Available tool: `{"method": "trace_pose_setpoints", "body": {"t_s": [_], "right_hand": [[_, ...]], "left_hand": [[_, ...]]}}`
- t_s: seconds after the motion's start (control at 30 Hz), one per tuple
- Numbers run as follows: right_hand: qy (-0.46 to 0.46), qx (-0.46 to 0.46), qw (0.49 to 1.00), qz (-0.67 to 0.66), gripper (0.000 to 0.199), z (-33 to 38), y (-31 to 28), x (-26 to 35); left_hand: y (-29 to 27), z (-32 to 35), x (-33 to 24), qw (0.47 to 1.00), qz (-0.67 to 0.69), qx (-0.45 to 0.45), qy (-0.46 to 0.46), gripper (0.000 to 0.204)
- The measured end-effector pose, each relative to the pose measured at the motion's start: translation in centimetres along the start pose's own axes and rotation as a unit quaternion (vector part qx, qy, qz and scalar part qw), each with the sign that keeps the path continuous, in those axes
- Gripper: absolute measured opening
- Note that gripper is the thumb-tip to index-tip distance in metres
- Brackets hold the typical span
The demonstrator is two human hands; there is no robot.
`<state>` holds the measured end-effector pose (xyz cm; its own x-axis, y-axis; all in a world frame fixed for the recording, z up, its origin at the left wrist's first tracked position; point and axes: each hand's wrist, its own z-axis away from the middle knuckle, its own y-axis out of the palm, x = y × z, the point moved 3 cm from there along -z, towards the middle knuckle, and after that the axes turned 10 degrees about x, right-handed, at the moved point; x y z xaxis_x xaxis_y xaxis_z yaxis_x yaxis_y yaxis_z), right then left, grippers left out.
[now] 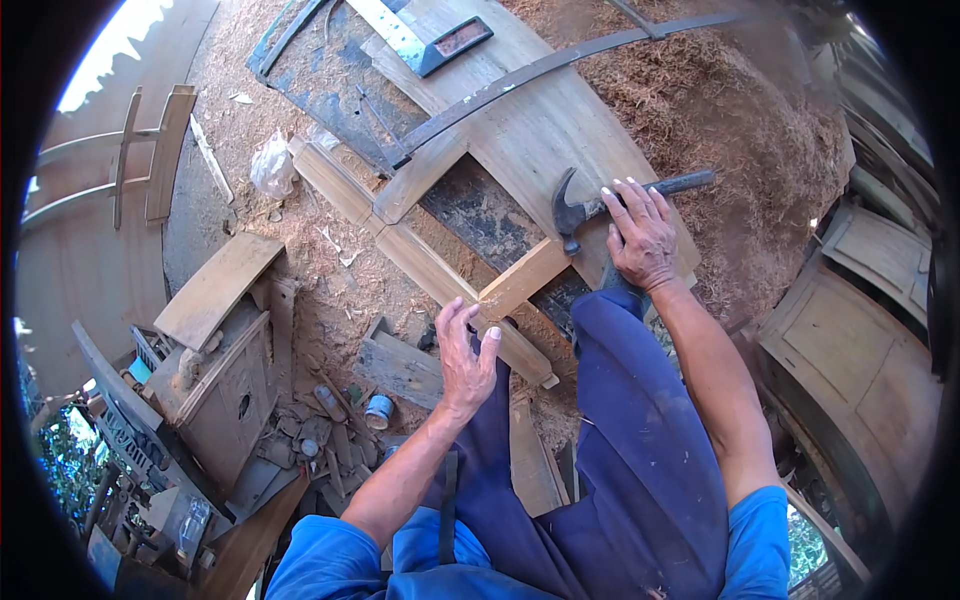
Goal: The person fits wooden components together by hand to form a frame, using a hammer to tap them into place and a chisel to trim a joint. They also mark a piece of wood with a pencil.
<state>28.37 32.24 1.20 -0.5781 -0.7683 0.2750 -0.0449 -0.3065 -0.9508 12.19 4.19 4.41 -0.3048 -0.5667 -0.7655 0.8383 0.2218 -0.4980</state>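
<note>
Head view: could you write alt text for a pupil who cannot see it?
A person's right hand is spread across a claw hammer over a wide wooden board, while the left hand is right by a jointed wooden frame. Wood shavings lie heaped nearby.

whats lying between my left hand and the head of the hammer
In the head view, a short wooden crosspiece, which meets the long wooden post, lies between your left hand and the hammer head.

Lettering (126,448) runs along a strip (140,466) at lower left; the small can's (379,412) markings are unreadable.
</note>
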Motion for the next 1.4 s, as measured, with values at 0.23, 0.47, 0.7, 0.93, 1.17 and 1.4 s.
{"method": "trace_pose_setpoints", "body": {"t_s": [0.23, 0.47, 0.7, 0.93, 1.17, 1.4], "right_hand": [[-0.004, -0.025, 1.000, -0.018, 0.053, 0.0, 0.2, -0.4], [-0.011, -0.026, 0.998, -0.049, 0.050, 0.2, 0.3, -1.1], [-0.019, -0.027, 0.998, -0.052, 0.050, 0.4, 0.1, -1.3], [-0.029, -0.013, 0.999, -0.018, 0.048, -0.3, -0.2, -0.6], [-0.049, 0.028, 0.998, 0.024, 0.052, -0.8, -0.1, 0.4], [-0.057, 0.055, 0.994, 0.072, 0.053, -1.0, -0.1, 0.6]], "left_hand": [[-3.3, -9.3, -2.0, 0.990, -0.066, -0.052, 0.114, 0.036], [-1.9, 1.4, -0.6, 0.979, -0.099, 0.137, 0.111, 0.039], [-3.4, 17.3, 9.1, 0.753, -0.175, 0.511, -0.375, 0.103], [1.6, 18.9, 14.8, 0.695, -0.168, 0.533, -0.452, 0.118], [4.2, 20.9, 19.4, 0.721, -0.124, 0.469, -0.495, 0.104], [4.0, 20.0, 17.6, 0.745, -0.071, 0.416, -0.517, 0.089]]}}
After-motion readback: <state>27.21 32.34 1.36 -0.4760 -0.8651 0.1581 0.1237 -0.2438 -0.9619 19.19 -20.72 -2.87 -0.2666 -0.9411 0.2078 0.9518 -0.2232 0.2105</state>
